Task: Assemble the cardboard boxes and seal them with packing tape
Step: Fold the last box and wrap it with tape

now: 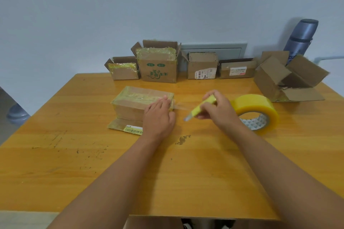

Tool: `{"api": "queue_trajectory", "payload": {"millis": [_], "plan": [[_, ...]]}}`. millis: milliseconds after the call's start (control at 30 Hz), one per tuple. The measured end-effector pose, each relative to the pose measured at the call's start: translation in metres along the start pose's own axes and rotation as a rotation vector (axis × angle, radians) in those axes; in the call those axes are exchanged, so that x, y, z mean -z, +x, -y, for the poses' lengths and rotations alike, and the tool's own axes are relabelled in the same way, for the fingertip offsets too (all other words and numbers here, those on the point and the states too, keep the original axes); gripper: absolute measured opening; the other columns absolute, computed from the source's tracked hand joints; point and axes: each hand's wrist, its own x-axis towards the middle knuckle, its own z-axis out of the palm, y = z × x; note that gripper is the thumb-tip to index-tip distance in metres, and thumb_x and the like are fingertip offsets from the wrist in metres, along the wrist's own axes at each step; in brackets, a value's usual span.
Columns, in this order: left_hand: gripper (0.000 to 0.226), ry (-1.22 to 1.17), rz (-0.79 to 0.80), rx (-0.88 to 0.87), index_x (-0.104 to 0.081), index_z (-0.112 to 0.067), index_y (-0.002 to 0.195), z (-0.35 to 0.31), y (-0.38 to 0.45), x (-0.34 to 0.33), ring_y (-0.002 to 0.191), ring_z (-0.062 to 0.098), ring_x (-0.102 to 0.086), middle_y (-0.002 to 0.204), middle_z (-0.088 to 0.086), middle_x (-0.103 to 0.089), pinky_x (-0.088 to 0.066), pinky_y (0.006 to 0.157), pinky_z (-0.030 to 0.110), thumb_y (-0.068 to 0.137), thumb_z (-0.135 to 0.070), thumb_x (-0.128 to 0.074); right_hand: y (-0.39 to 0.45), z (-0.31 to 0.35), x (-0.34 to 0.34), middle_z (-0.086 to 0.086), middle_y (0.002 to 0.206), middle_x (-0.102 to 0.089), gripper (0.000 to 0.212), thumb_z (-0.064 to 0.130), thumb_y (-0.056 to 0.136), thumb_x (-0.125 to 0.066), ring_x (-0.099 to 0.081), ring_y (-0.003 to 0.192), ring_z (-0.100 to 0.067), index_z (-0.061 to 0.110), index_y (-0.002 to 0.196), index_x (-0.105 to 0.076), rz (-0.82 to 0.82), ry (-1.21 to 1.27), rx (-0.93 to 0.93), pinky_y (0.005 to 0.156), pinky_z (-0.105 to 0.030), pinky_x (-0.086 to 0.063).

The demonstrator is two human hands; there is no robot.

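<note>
A small closed cardboard box wrapped in clear tape lies at the table's middle, one flap with a barcode label flat on the wood in front of it. My left hand presses flat on the box's right end. A clear strip of tape stretches from that end toward the big yellow tape roll on the right. My right hand grips a yellow utility knife, its blade pointing down-left just under the strip.
Several cardboard boxes line the back edge of the wooden table: two taped ones at left, two labelled ones in the middle, an open box at right. A blue-grey flask stands behind it.
</note>
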Motion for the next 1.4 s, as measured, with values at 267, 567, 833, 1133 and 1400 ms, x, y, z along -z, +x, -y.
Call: {"api": "queue_trajectory", "payload": {"millis": [267,567,833,1133,1400], "plan": [[0.068,-0.003,0.158,-0.029,-0.039,-0.019,0.150,0.005,0.003,0.014,0.147,0.013,-0.026,0.160,-0.001,-0.032,-0.016,0.119,0.034,0.088,-0.039,-0.022,-0.042,-0.055,0.001,0.009,0.077,-0.061,0.015,0.024,0.086,-0.075,-0.053,0.071,-0.008,0.022,0.085,-0.060,0.352,-0.562,-0.005,0.065,-0.027,-0.044],[0.054,0.096,0.140,-0.048,-0.036,-0.018,0.150,0.005,0.002,0.011,0.148,0.014,-0.023,0.161,0.000,-0.029,-0.015,0.119,0.033,0.099,-0.034,-0.041,0.014,0.011,-0.031,-0.001,0.089,-0.062,0.020,0.030,0.095,-0.055,-0.051,0.089,-0.020,0.016,0.083,-0.061,0.134,-0.858,0.409,0.080,-0.042,-0.048],[0.053,0.096,0.118,-0.069,-0.037,-0.019,0.149,0.007,0.002,0.010,0.148,0.013,-0.024,0.160,-0.001,-0.030,-0.017,0.120,0.033,0.097,-0.029,-0.043,0.084,-0.009,-0.038,-0.006,0.110,-0.066,0.053,0.052,0.092,-0.026,-0.052,0.112,-0.029,0.018,0.115,-0.060,0.305,-0.915,-0.279,0.107,-0.054,-0.031],[0.051,0.100,0.076,-0.042,-0.040,-0.020,0.147,0.004,0.002,0.007,0.147,0.014,-0.026,0.159,-0.002,-0.032,-0.016,0.119,0.033,0.097,-0.028,-0.045,0.078,-0.016,-0.019,-0.005,0.075,-0.056,0.022,0.023,0.093,-0.061,-0.050,0.074,-0.022,0.013,0.075,-0.057,0.250,-0.734,-0.102,0.071,-0.036,-0.044],[0.051,0.105,0.038,0.019,-0.040,-0.018,0.146,-0.005,0.003,0.004,0.148,0.016,-0.025,0.159,0.001,-0.032,-0.014,0.119,0.033,0.096,-0.021,-0.044,0.071,-0.018,-0.014,0.001,0.081,-0.060,0.020,0.026,0.096,-0.061,-0.055,0.083,-0.020,0.021,0.078,-0.054,0.195,-0.746,-0.016,0.088,-0.048,-0.049]]}}
